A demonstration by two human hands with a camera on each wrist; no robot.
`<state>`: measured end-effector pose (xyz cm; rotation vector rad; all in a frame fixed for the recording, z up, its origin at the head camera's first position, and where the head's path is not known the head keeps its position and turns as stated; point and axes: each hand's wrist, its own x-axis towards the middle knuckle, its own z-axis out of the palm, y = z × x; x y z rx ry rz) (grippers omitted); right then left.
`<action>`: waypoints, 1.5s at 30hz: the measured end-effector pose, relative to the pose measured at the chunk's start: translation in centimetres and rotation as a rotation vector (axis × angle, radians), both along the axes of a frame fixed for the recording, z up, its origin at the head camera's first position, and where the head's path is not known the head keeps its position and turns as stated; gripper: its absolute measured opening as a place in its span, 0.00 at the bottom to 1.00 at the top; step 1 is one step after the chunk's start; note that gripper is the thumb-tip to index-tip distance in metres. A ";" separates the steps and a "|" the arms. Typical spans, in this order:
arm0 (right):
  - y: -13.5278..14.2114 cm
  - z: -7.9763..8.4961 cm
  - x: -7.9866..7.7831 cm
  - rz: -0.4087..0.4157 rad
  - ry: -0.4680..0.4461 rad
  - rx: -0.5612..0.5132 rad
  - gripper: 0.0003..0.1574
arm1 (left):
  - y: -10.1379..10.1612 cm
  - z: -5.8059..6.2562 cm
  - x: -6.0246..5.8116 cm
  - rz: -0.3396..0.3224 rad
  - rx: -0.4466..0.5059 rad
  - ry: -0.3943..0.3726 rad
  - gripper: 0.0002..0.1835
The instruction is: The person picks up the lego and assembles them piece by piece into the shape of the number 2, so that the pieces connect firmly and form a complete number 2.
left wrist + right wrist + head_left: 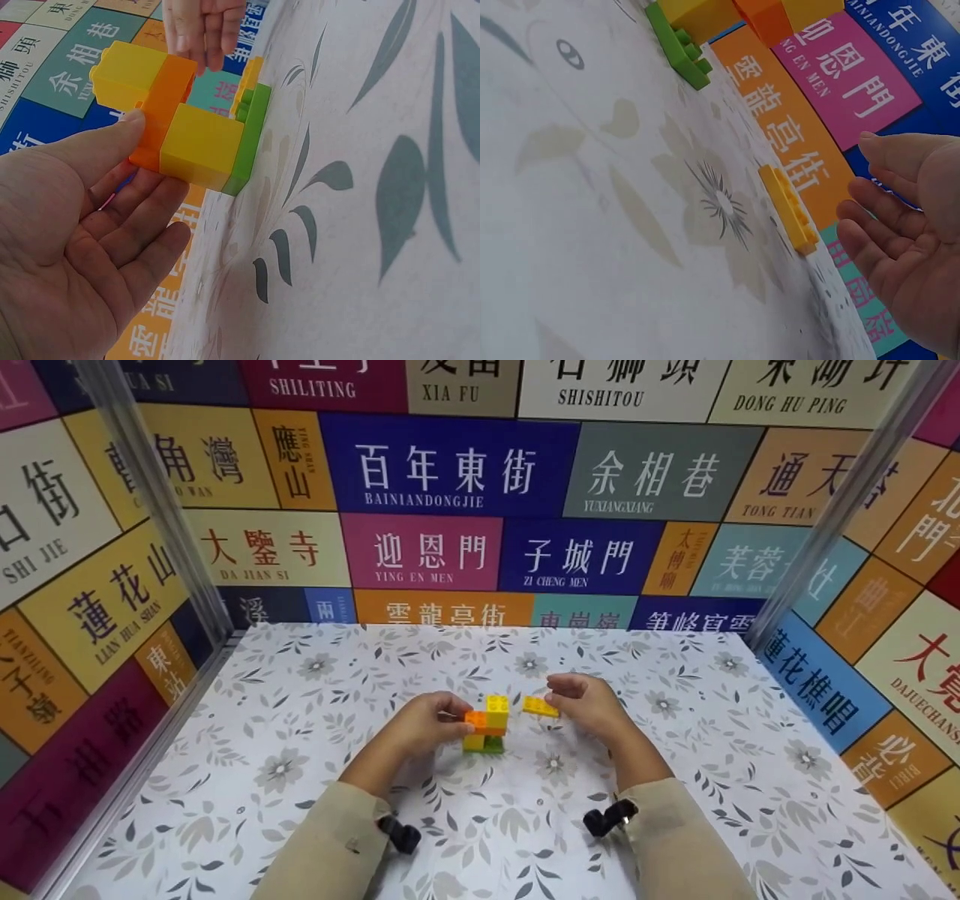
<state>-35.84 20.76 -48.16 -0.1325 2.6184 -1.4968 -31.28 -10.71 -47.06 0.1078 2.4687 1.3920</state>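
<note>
Yellow brick [539, 706], held block stack [491, 724] (nearby), sign-covered walls [457, 465]

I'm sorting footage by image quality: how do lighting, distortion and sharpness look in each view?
Head view: bright, with apparent wide-angle stretch, the clear left corner strip smearing what lies behind it; left wrist view: tilted, the brick stack fairly crisp, the farther tablecloth pattern pale; right wrist view: also tilted, duller, the right hand and flat yellow brick in muted light.

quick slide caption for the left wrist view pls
Left hand grips the orange brick, stacked between the upper yellow brick and the lower yellow brick, which sits on the green base.
</note>
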 end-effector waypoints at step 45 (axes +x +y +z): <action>0.3 -2.5 -0.7 -0.059 -0.081 0.046 0.29 | 0.1 0.2 -0.2 0.023 0.004 -0.061 0.13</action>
